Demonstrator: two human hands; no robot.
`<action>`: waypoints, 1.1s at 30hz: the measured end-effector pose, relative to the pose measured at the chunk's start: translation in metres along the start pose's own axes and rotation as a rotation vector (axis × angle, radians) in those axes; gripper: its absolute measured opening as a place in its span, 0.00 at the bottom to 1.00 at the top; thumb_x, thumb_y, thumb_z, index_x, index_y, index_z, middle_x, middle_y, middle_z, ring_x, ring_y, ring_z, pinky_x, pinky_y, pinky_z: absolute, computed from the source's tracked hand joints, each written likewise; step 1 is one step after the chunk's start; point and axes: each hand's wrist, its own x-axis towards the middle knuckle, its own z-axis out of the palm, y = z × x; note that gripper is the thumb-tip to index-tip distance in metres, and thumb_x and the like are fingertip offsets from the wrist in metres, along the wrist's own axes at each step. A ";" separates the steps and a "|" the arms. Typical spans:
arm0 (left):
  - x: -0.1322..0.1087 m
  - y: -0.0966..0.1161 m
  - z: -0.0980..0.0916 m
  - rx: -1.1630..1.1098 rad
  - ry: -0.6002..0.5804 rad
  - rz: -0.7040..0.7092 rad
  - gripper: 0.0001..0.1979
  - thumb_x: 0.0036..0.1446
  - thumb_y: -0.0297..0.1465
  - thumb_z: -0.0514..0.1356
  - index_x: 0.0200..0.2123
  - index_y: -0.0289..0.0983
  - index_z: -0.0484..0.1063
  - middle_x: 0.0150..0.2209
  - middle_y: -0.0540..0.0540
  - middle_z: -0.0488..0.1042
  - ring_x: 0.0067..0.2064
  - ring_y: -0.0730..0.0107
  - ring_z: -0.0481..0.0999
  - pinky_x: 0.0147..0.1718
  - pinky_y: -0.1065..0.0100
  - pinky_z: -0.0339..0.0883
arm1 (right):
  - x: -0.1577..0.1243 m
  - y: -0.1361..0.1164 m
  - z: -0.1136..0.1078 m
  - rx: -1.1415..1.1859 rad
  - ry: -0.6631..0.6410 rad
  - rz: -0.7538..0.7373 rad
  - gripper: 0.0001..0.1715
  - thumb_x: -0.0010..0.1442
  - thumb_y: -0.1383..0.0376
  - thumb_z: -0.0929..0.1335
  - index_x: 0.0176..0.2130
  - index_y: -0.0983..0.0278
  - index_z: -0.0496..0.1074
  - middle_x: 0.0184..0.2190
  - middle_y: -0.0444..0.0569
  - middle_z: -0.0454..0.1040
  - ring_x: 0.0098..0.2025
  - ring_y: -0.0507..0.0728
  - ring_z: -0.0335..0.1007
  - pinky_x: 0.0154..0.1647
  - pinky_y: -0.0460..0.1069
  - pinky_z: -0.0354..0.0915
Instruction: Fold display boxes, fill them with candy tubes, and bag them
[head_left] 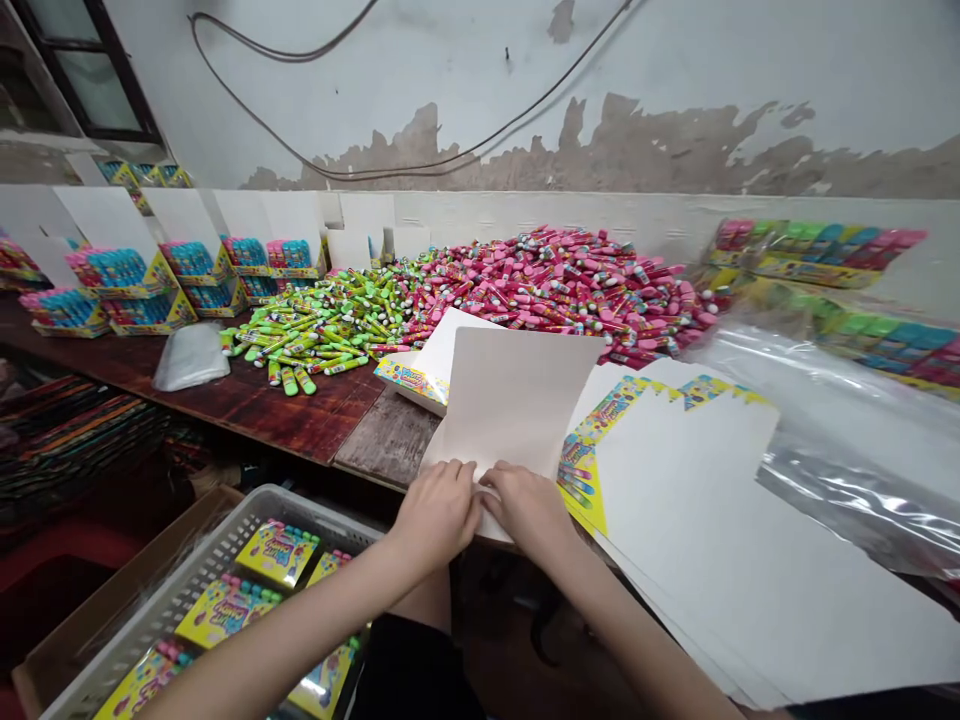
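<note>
My left hand (437, 512) and my right hand (527, 508) meet at the near edge of a white cardboard sheet (514, 400) that lies on the wooden table (300, 410). Both hands have their fingers curled and pinched on the sheet's near edge. Just to the right lies a stack of flat unfolded box blanks (697, 500), white with yellow printed borders. Behind the sheet stands a half-folded yellow box (412, 380).
A heap of green tubes (322, 330) and a larger heap of pink tubes (570, 285) cover the table's far side. Filled display boxes (127, 285) stand at left, more at right (817, 245). Clear plastic bags (847, 440) lie right. A grey basket (225, 570) with packed boxes sits below left.
</note>
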 end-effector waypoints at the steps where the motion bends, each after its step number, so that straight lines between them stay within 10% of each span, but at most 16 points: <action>1: 0.004 0.001 0.001 0.033 -0.089 -0.056 0.14 0.60 0.29 0.48 0.43 0.31 0.69 0.39 0.36 0.75 0.43 0.53 0.75 0.41 0.56 0.68 | 0.002 0.000 0.000 0.022 -0.029 0.028 0.06 0.59 0.64 0.67 0.36 0.62 0.75 0.35 0.49 0.77 0.37 0.59 0.75 0.32 0.49 0.63; 8: 0.009 -0.010 -0.007 0.106 -0.300 -0.146 0.18 0.64 0.33 0.43 0.38 0.31 0.71 0.34 0.35 0.77 0.37 0.51 0.78 0.35 0.56 0.70 | -0.001 0.004 -0.005 0.168 -0.068 0.163 0.07 0.59 0.62 0.67 0.33 0.60 0.75 0.33 0.47 0.79 0.38 0.59 0.75 0.34 0.49 0.62; 22: -0.013 -0.022 0.011 0.103 -0.148 0.169 0.17 0.65 0.35 0.46 0.35 0.34 0.72 0.36 0.40 0.74 0.45 0.59 0.73 0.47 0.57 0.65 | 0.013 -0.005 0.001 0.097 -0.155 0.300 0.09 0.53 0.62 0.69 0.33 0.65 0.75 0.37 0.57 0.78 0.40 0.65 0.75 0.37 0.54 0.66; 28: -0.016 -0.023 0.011 0.040 -0.190 0.200 0.30 0.57 0.53 0.50 0.44 0.32 0.71 0.39 0.40 0.73 0.45 0.54 0.71 0.51 0.52 0.60 | -0.008 -0.008 -0.010 0.097 -0.055 0.134 0.14 0.62 0.68 0.60 0.37 0.64 0.75 0.35 0.53 0.77 0.40 0.60 0.74 0.37 0.52 0.67; 33: -0.012 -0.022 0.017 0.113 -0.210 0.247 0.21 0.60 0.43 0.55 0.51 0.37 0.66 0.44 0.40 0.72 0.47 0.54 0.70 0.53 0.50 0.58 | -0.052 0.004 -0.018 0.100 0.287 -0.258 0.17 0.60 0.70 0.60 0.44 0.63 0.73 0.34 0.49 0.78 0.38 0.58 0.74 0.46 0.56 0.67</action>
